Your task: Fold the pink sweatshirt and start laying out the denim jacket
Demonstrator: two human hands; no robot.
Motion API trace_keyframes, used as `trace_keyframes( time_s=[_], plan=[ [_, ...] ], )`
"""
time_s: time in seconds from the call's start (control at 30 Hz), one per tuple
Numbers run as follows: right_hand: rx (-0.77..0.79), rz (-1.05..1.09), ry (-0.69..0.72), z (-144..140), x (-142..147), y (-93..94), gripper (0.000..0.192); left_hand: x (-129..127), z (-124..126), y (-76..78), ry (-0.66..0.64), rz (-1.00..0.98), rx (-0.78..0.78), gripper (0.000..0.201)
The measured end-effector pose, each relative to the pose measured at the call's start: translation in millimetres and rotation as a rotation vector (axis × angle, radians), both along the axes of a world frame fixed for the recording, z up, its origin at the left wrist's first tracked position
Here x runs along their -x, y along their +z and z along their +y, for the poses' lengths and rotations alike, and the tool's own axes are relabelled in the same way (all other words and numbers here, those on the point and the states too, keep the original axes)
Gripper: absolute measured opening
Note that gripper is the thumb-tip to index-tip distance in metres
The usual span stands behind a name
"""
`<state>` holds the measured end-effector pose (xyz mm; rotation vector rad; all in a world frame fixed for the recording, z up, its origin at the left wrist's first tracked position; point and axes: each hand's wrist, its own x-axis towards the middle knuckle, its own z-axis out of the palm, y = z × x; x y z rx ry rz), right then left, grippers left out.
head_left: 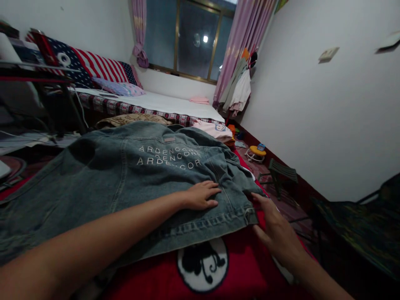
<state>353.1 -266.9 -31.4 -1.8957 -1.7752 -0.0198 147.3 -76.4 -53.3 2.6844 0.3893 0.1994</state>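
A blue denim jacket lies spread back side up, with rows of pale lettering across its upper back. My left hand rests flat on the jacket's lower back, fingers spread. At the right end of the hem is my right hand, its thumb and fingers apart on either side of the waistband corner. Its fingertips touch the denim edge, and nothing visible is pinched between them. Beneath the jacket is a red cloth with a round black-and-white motif.
Beyond the jacket are folded clothes and a bed. At right stand a small yellow-seated stool, a folding stool and a dark patterned chair. A desk is at left.
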Motion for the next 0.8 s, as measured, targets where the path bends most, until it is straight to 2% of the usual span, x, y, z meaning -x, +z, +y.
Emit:
trace_keyframes(
  time_s=[0.07, 0.13, 0.23, 0.3, 0.33, 0.4, 0.47, 0.5, 0.57, 0.63, 0.7, 0.8],
  plan=[
    [-0.107, -0.199, 0.100, 5.3, 8.2, 1.6, 0.072, 10.8, -6.6, 8.1, -0.032, 0.008, 0.003, 0.063],
    [-0.127, -0.320, 0.202, 10.0, 14.5, -0.9, 0.069, 30.5, -11.9, 21.6, -0.083, 0.050, 0.020, 0.066],
    [-0.131, -0.358, 0.270, 13.0, 10.1, -9.9, 0.064, 80.8, -14.8, 46.7, -0.114, 0.134, 0.056, 0.053],
    [-0.155, -0.322, 0.260, 13.0, -0.2, -16.9, 0.063, 125.2, -13.2, 62.4, -0.013, 0.168, 0.049, 0.043],
    [-0.159, -0.305, 0.257, 12.9, -5.8, -20.2, 0.063, 149.2, -11.9, 68.8, 0.087, 0.196, 0.016, 0.040],
    [-0.148, -0.286, 0.260, 12.8, -15.0, -26.1, 0.063, 197.1, -9.8, 77.0, 0.373, 0.296, -0.113, 0.041],
    [-0.132, -0.280, 0.262, 13.6, -19.6, -30.8, 0.065, 240.3, -10.5, 77.7, 0.660, 0.413, -0.240, 0.055],
    [-0.129, -0.276, 0.251, 14.6, -20.4, -32.6, 0.065, 258.5, -12.4, 75.2, 0.758, 0.460, -0.268, 0.064],
    [-0.128, -0.274, 0.211, 18.2, -20.3, -34.1, 0.061, 285.0, -19.0, 66.2, 0.873, 0.515, -0.260, 0.078],
    [-0.116, -0.288, 0.182, 24.0, -20.1, -31.3, 0.054, 297.6, -27.2, 56.3, 0.912, 0.508, -0.209, 0.078],
    [-0.072, -0.305, 0.191, 30.2, -20.6, -22.7, 0.047, 299.1, -34.1, 50.8, 0.883, 0.456, -0.132, 0.062],
    [-0.038, -0.307, 0.183, 34.6, -20.9, -2.2, 0.042, 296.6, -40.1, 57.4, 0.747, 0.388, 0.002, 0.033]
  ],
)
